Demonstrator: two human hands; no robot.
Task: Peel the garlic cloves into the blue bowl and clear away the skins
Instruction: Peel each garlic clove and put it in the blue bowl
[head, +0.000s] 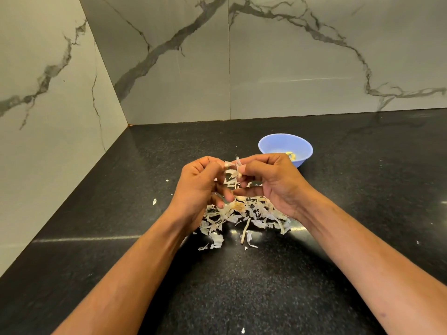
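- Left hand (200,187) & right hand (271,182) pinching a garlic clove (233,166) between fingertips, above skin pile (244,216) on black counter (121,213).
- Blue bowl (285,147) sitting behind right hand, w/ peeled cloves (291,155) inside.

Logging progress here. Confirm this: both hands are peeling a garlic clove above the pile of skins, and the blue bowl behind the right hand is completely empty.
Not quite. The blue bowl is not empty: the head view shows pale peeled garlic inside it. The rest holds: left hand and right hand work a clove above the skins.
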